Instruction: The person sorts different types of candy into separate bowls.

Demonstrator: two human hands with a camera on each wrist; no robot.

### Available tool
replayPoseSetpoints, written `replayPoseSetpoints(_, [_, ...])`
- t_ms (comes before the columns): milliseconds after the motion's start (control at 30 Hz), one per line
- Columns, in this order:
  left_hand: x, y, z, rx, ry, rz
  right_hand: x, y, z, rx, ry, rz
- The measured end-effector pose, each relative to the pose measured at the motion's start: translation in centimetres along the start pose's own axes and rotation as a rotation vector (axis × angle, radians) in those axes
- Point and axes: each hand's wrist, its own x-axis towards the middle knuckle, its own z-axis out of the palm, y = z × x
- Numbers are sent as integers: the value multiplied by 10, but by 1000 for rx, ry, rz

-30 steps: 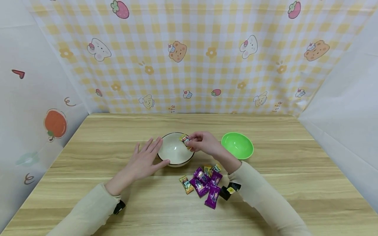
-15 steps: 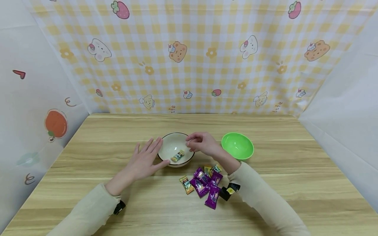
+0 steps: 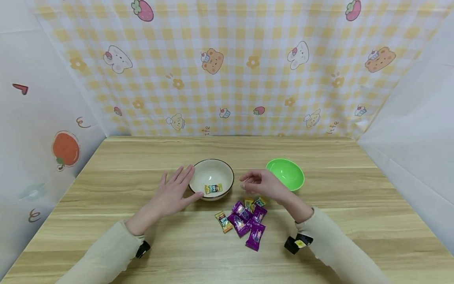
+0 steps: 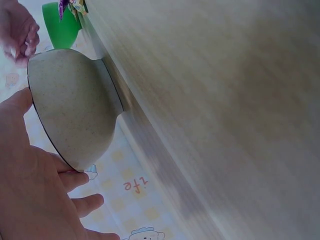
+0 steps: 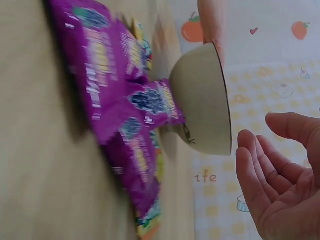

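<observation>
Bowl (image 3: 209, 171), cream with a dark rim, stands upright on the counter (image 3: 191, 256) beside the left hand (image 3: 170, 199). The fingers of that hand are straight and widely spread, thumb and forefinger against the rim; they steady the bowl without gripping it. Right hand (image 3: 267, 184) hangs between the bowl and the green bowl (image 3: 289, 175), apart from the cream rim. Its fingers are loosely bent, a gap shows between thumb and fingertips in the right wrist view, and they have hold of nothing.

Step in hand, as judged: loading wrapped packets into the bowl, with one yellow packet (image 3: 213, 188) inside and the right hand free for another. The next move would call for that hand to come down to the pile (image 3: 239, 225) and pinch a single packet without dragging its neighbours, while the left hand steadies the rim. The two yellow packets (image 3: 249, 205) at the pile's far side look nearest to reach.

Count: bowls, two, one cream and one green. Yellow packets, four: one lying in the bowl near its front wall, one on the counter at the pile's left edge, two at its far side. Purple packets (image 3: 255, 237), four, close together and partly overlapping on the counter. Whether another piece lies hidden beneath them cannot be told.
</observation>
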Motion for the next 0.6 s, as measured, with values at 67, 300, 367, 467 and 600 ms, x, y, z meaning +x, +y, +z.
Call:
replayPoseSetpoints(67, [0,0,0,1,-2,0,-5,2,2,8,-23,7])
replayPoseSetpoints(300, [0,-1,1,5,4,4,-9,26,20,60,-137,32])
replayPoseSetpoints(367, [0,-1,1,7,6,4,-9,32,27,58,-163,40])
replayPoseSetpoints(467, [0,-1,1,8,6,3,-9,36,37,46,-189,30])
replayPoseSetpoints(600, [0,0,1,8,3,1,-6,39,47,-39,-198,-38])
